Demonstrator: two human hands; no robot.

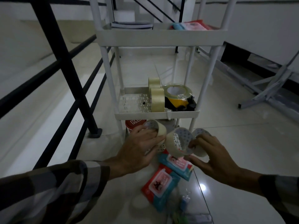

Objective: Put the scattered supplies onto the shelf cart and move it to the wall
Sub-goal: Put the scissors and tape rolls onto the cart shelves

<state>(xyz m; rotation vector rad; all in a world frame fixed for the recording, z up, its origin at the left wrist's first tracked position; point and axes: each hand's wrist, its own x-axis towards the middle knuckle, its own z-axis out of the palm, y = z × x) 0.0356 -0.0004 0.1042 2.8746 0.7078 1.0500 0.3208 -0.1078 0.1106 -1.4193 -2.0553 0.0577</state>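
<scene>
Glossy white floor tiles lie under both hands, where the left hand [139, 149] grips one clear tape roll [156, 129] and the right hand [212, 157] pinches two more [178, 143] below the white plastic shelf cart [155, 115], whose rim could likely knock loose that crowded right-hand pair

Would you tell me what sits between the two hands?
In the head view, a clear tape roll sits between the left hand and right hand.

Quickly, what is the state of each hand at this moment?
Left hand: holds one roll of clear tape, fingers inside its core.
Right hand: pinches two tape rolls, one beside the other.
</scene>
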